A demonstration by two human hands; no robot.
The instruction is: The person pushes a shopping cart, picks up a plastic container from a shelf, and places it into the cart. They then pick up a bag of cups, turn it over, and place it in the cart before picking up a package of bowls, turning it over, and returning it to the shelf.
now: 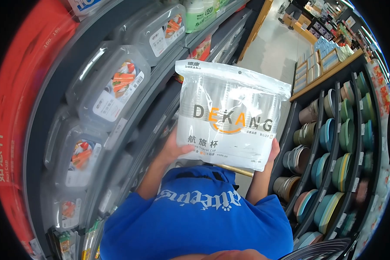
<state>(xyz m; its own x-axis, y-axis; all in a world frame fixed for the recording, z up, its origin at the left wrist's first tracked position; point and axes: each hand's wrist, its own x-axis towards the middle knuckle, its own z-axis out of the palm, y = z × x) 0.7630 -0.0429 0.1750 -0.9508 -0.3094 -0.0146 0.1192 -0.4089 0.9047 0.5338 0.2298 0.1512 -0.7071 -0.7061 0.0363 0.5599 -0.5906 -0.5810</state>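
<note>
A clear and white plastic bag of disposable cups (234, 97), printed DEKANG, is held up in front of my chest. Stacks of clear cups show through its upper part. My left hand (175, 145) grips the lower left side, its thumb lying over the front. On the opposite side my right hand (273, 151) clasps the lower right edge. Most fingers of both hands are hidden behind the bag.
On the left, a shelf (153, 93) carries clear plastic food containers (112, 93) and packs of paper cups (199, 17). Stacked coloured bowls (333, 208) fill the right-hand shelves. An aisle floor (273, 43) runs ahead, past a wooden display stand (329, 71).
</note>
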